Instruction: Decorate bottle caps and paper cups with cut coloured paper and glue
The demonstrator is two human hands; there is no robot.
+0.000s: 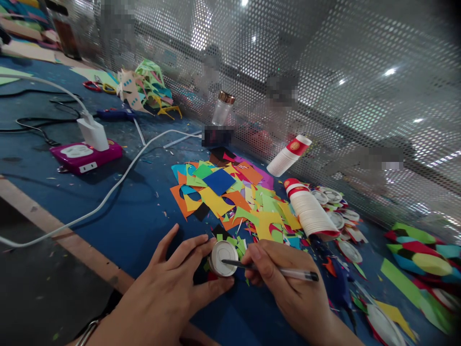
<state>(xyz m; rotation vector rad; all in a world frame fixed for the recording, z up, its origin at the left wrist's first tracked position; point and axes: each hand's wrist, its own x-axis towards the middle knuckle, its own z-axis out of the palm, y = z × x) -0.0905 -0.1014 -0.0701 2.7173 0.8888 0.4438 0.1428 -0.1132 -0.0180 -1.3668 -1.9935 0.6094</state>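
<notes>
My left hand steadies a small round white piece that looks like the bottom of a paper cup, its thumb and a fingertip against the rim and another finger stretched out to the side. A curved line shows on its pale face. My right hand is closed around a pen with a dark tip and a clear barrel. The pen's tip rests on or just over the round face. Just beyond both hands spreads a heap of coloured paper scraps.
Stacked paper cups lie right of the scraps, near cut cup bottoms and a blue glue gun. A purple power strip with a white cable stands left. Behind rises a perforated metal screen, with a glass jar before it.
</notes>
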